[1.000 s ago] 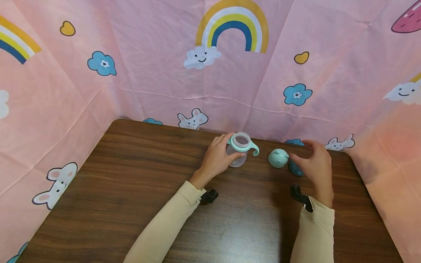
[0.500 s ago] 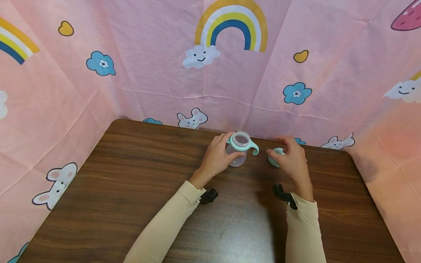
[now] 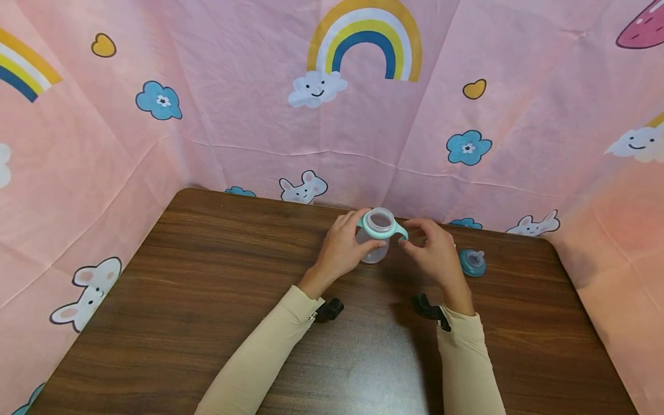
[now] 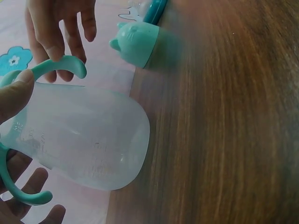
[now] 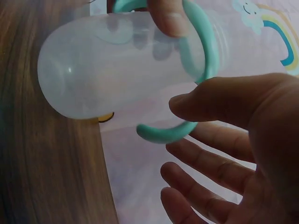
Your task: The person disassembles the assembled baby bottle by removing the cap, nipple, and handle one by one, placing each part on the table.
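A translucent baby bottle (image 3: 376,255) with an uncapped mouth and mint side handles stands upright on the table. My left hand (image 3: 339,245) grips it around the neck, thumb in front, just below the handle ring. My right hand (image 3: 434,251) is at the bottle's right handle (image 5: 163,134), thumb on one side and relaxed fingers on the other; whether they touch it firmly I cannot tell. In the left wrist view, a mint cap with small ears (image 4: 135,43) stands beyond the bottle; in the head view my right hand hides it.
A teal collar with a clear nipple (image 3: 472,262) lies on the brown wooden table (image 3: 233,276), right of my right hand. Pink printed cloth (image 3: 233,86) hangs along the table's back and sides.
My right hand has moved left from beside the teal collar, past the mint cap, to the bottle's right handle, uncovering the collar. My left hand and the bottle stay in place.
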### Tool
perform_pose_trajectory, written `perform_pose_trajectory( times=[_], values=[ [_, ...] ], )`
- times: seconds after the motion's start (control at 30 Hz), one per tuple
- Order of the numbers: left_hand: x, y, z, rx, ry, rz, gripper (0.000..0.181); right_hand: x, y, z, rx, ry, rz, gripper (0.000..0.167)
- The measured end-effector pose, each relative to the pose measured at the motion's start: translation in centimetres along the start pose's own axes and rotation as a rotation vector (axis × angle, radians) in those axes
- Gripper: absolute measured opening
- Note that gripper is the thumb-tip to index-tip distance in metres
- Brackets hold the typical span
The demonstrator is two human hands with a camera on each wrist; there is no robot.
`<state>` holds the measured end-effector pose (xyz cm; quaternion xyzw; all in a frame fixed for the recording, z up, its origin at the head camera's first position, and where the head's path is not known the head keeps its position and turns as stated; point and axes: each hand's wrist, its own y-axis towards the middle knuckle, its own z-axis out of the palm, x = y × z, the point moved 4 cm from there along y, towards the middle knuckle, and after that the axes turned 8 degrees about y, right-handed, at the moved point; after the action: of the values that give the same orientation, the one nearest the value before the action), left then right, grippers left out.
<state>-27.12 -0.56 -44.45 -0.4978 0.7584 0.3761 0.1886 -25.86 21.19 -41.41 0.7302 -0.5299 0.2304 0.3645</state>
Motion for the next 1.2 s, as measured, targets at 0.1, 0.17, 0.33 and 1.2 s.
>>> perform_pose_trajectory(
  times=[0.1,0.17,0.33,1.2],
  values=[
    [0.1,0.0,0.0,-0.002,0.006,0.000,0.078,0.2,0.1,0.3,-0.001,-0.009,-0.024,0.037],
    [0.2,0.0,0.0,-0.004,0.010,0.002,0.078,0.3,0.1,0.5,0.006,-0.008,-0.024,0.037],
    [0.1,0.0,-0.1,-0.008,0.013,0.003,0.079,0.5,0.1,0.7,0.021,-0.009,-0.012,0.036],
    [1.1,0.5,-0.6,0.083,-0.125,-0.043,0.094,0.4,0.2,1.0,0.006,-0.023,-0.009,0.025]
  ],
)
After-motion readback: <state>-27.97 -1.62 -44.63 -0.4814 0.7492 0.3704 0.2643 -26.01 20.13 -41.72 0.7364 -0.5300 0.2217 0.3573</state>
